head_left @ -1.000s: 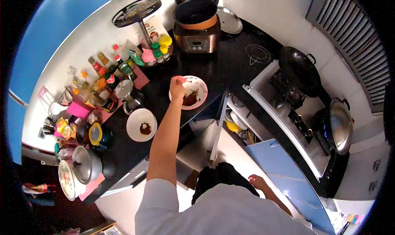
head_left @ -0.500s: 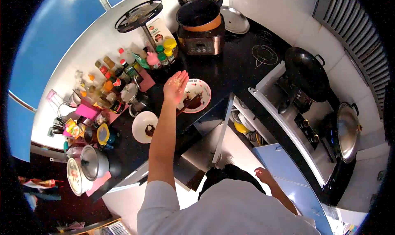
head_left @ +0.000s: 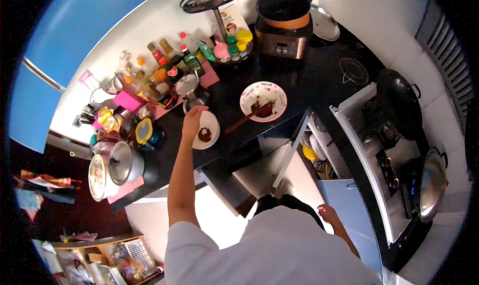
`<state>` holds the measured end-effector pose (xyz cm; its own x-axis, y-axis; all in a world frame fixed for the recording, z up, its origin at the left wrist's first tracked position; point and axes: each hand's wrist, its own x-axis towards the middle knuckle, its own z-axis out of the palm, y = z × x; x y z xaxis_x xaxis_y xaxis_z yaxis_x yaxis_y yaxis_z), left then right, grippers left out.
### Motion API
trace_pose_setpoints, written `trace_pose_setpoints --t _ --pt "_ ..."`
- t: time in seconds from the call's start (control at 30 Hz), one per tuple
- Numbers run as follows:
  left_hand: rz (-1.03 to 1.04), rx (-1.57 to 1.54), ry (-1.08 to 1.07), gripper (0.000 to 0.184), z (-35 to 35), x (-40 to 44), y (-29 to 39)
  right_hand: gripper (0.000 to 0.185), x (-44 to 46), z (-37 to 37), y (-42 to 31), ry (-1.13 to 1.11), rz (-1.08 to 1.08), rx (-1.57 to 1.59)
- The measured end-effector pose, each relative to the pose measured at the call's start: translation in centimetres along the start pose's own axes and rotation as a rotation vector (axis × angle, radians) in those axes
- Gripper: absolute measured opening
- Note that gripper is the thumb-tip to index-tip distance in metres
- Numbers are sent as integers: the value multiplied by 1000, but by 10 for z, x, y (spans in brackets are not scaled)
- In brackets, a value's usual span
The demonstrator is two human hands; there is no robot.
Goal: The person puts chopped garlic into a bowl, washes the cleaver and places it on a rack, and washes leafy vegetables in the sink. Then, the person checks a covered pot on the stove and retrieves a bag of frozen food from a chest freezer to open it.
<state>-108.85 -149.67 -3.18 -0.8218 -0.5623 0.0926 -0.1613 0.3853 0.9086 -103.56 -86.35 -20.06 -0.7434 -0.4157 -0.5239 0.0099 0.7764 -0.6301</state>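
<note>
My left hand (head_left: 194, 116) is over the near-left rim of a white bowl (head_left: 211, 138), its back toward me. Its fingers are drawn together and the palm is hidden, so what it holds cannot be made out. A dark brown paste with a paler spot lies in this bowl. To the right stands a pink-rimmed patterned bowl (head_left: 247, 92) with dark sauce, and brown chopsticks (head_left: 239, 123) lean out over its edge. My right hand (head_left: 328, 213) hangs low by my side near the blue cabinet door, its fingers loosely bent, with nothing visible in it.
A rice cooker (head_left: 285, 41) stands at the back. Crowded bottles and jars (head_left: 169, 68) line the wall, with a metal pot (head_left: 187, 86) in front. An open cabinet door (head_left: 290, 150) juts out below the counter. A stove with a black wok (head_left: 396, 98) is on the right.
My left hand was palm up with small pale bits beside the patterned bowl. It has moved left and turned over above the white bowl. The view has shifted left; my right hand stays low.
</note>
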Motion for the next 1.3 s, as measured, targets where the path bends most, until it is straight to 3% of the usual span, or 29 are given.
trace_pose_setpoints --t 0.03,0.1,0.13,0.2,0.37,0.5,0.57,0.6,0.63,0.7,0.77,0.83,0.9,0.97,1.07,1.17,1.2,1.27,1.3 --pt "19 -101 25 32 -4 -3 -10 23 -1 -5 -12 -14 4 -27" --pt "-5 -624 139 30 -9 1 -22 24 13 -3 0 -23 -221 -97" --pt "-11 -626 143 30 -11 -1 -21 24 12 -4 0 -28 -219 -102" --pt "-230 -1219 294 27 -14 -1 -8 25 14 -8 -10 -3 -106 -5" --pt "-254 -1450 191 38 14 16 33 23 13 -8 -16 -28 48 83" --pt "16 -1074 118 22 72 37 102 20 13 4 -2 24 75 53" --pt "376 -635 209 18 109 55 118 20 9 3 2 45 41 131" --pt "556 -233 334 17 123 52 131 20 6 3 0 61 16 118" --pt "596 175 289 20 150 57 113 19 2 3 -1 74 -7 104" --pt "747 898 -149 26 185 58 66 19 -9 5 4 92 16 10" --pt "578 715 52 33 214 80 44 19 -6 6 0 139 8 60" --pt "565 694 -17 37 218 81 53 23 -13 8 2 135 110 139" --pt "233 85 -192 40 215 92 77 20 -24 3 -4 172 -2 124" --pt "-265 -379 -241 43 194 68 141 20 -23 -5 -23 188 42 128" --pt "-299 -957 -428 51 185 84 118 22 -20 -8 -32 201 27 145" --pt "-133 -956 -435 50 170 83 132 23 -9 -12 -46 204 -2 124" --pt "-62 -972 -341 45 171 81 132 23 -6 -12 -48 233 -35 78" --pt "360 163 -297 42 188 86 75 21 -1 -19 -65 188 0 81" --pt "679 881 -285 43 190 75 56 20 -3 -24 -72 144 36 76"
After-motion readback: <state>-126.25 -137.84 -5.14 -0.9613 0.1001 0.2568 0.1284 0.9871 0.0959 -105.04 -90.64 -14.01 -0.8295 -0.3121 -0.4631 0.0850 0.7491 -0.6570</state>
